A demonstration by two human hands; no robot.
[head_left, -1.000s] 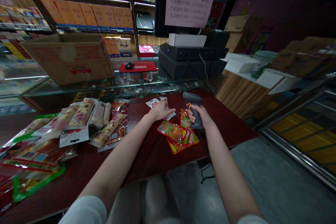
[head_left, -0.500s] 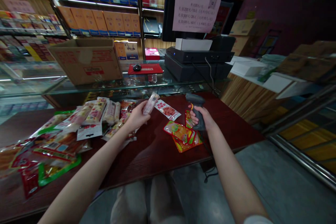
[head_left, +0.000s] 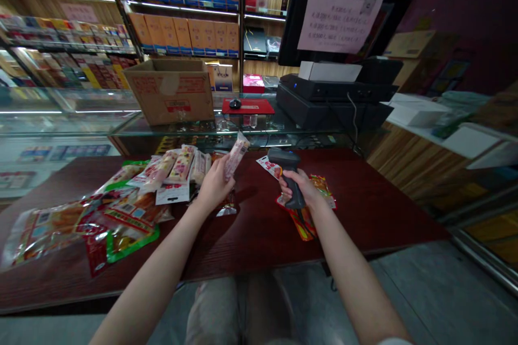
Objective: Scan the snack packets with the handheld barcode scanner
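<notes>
My left hand [head_left: 213, 187] is closed around a slim pinkish sausage packet [head_left: 236, 155], held upright above the dark red table [head_left: 364, 210]. My right hand [head_left: 300, 190] grips a dark grey barcode scanner [head_left: 287, 170] by its handle, its head turned left towards the packet. Under that hand lie several red and orange snack packets [head_left: 307, 221]. A white and red packet [head_left: 269, 164] lies flat just behind the scanner. To the left of my left hand sits a pile of snack packets [head_left: 162, 178].
More bagged snacks [head_left: 81, 223] spread over the table's left end. Behind the table runs a glass counter [head_left: 121, 129] with a cardboard box [head_left: 172, 89], a red mouse mat [head_left: 247, 106] and a black till [head_left: 335, 99]. Shelves of orange boxes [head_left: 182, 32] line the back wall.
My left hand picked the sausage packet up from beside the white and red packet, swung left, then raised it before the scanner. My right hand brought the scanner left. The view shifted left.
</notes>
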